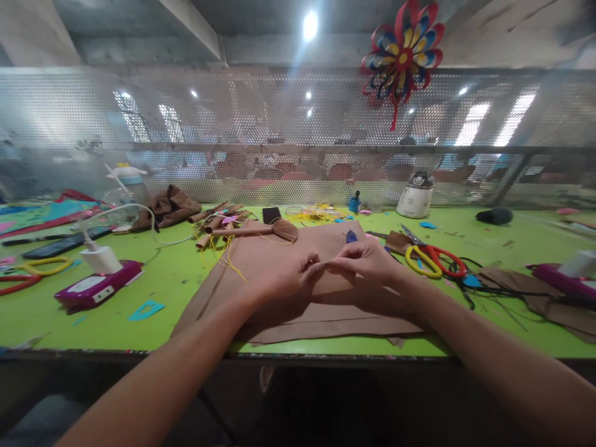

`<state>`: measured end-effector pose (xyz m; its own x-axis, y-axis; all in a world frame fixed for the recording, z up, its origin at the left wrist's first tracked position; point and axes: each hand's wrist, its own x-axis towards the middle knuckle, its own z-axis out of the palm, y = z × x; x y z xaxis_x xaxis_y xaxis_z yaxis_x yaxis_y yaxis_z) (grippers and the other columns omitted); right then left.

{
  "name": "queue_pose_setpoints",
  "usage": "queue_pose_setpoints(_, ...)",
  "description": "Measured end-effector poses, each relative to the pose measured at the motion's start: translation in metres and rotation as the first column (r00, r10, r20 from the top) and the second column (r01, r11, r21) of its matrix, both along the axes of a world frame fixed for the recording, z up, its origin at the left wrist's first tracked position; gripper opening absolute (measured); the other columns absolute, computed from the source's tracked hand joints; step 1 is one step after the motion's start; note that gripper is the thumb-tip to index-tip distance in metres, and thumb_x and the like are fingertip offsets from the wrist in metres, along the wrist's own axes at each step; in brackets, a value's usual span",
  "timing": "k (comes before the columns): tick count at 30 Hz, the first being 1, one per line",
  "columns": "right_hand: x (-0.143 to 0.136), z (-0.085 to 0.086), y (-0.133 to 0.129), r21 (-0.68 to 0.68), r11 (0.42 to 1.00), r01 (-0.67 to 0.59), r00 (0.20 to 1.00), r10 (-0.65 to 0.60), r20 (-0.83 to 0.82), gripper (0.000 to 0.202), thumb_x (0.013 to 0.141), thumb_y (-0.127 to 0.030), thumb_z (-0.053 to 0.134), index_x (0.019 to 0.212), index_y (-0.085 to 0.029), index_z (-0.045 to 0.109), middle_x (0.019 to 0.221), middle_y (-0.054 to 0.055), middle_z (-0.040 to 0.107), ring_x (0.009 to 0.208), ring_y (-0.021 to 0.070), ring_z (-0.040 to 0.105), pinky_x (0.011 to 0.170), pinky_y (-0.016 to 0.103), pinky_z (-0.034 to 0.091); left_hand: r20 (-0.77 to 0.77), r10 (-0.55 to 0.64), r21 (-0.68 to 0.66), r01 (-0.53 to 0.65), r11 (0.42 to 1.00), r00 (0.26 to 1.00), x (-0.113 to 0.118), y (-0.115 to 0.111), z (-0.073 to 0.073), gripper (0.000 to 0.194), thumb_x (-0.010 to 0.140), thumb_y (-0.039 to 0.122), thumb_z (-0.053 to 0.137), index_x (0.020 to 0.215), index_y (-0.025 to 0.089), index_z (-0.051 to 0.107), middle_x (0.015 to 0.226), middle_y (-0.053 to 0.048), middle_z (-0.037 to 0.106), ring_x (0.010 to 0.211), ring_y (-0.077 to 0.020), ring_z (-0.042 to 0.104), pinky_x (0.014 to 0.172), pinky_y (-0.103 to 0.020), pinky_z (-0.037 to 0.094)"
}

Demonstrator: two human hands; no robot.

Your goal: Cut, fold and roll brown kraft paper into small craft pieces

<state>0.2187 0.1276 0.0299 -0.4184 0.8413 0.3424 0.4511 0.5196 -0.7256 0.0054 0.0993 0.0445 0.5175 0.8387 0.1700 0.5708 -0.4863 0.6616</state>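
Both of my hands are close together over brown paper sheets (321, 313) on the green table. My left hand (298, 273) is closed in a pinch at the fingertips. Opposite it, my right hand (365, 261) pinches too, its fingertips almost meeting the left ones. Whatever lies between them is too small to make out. A pleated brown paper fan (285, 230) joined to a rolled paper stick rests at the sheets' far edge. Brown paper rolls (212, 239) with yellow strings lie left of it. A small dark blue object (351, 236) shows just behind my right hand.
Scissors with red and yellow handles (435, 259) lie to the right, near black cords. On the left are a purple power strip (100, 285) with a white plug, a phone (67, 242) and more scissors (37, 273). A white bottle (415, 197) stands by the perforated screen.
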Motion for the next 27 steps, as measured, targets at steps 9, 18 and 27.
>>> queue_pose_setpoints(9, 0.003, -0.007, 0.011, -0.129, 0.992, 0.003, 0.995, -0.016, -0.098, 0.029, 0.073, -0.041, 0.064, 0.059, -0.016, 0.064, 0.051, -0.002, 0.052, 0.050, 0.0082, 0.043, 0.050, 0.023, 0.033, 0.069, -0.043, -0.097, 0.050, 0.994, 0.997, 0.001, 0.014, -0.002, 0.029, 0.084, 0.035, 0.044, 0.068, 0.016, 0.058, 0.057, -0.001, 0.054, 0.053, -0.0109, 0.042, 0.053, -0.026, 0.028)
queue_pose_setpoints(18, 0.009, -0.009, 0.017, -0.188, 0.982, -0.010, 0.998, -0.001, -0.059, 0.029, 0.072, -0.044, 0.064, 0.065, -0.016, 0.068, 0.059, 0.000, 0.058, 0.057, 0.0108, 0.048, 0.058, 0.026, 0.037, 0.196, -0.107, -0.438, 0.185, 0.880, 0.975, 0.000, 0.026, -0.011, 0.039, 0.086, 0.048, 0.042, 0.073, 0.014, 0.055, 0.049, -0.002, 0.057, 0.045, -0.0104, 0.048, 0.049, -0.022, 0.032)
queue_pose_setpoints(27, 0.014, -0.011, 0.025, -0.261, 0.961, -0.091, 0.975, 0.032, -0.221, 0.030, 0.072, -0.044, 0.065, 0.070, -0.015, 0.069, 0.057, -0.001, 0.054, 0.054, 0.0092, 0.044, 0.054, 0.025, 0.036, 0.326, -0.098, -0.512, 0.263, 0.818, 0.940, -0.008, 0.036, -0.021, 0.031, 0.085, 0.045, 0.048, 0.075, 0.016, 0.051, 0.059, -0.002, 0.059, 0.057, -0.0117, 0.054, 0.056, -0.023, 0.037)
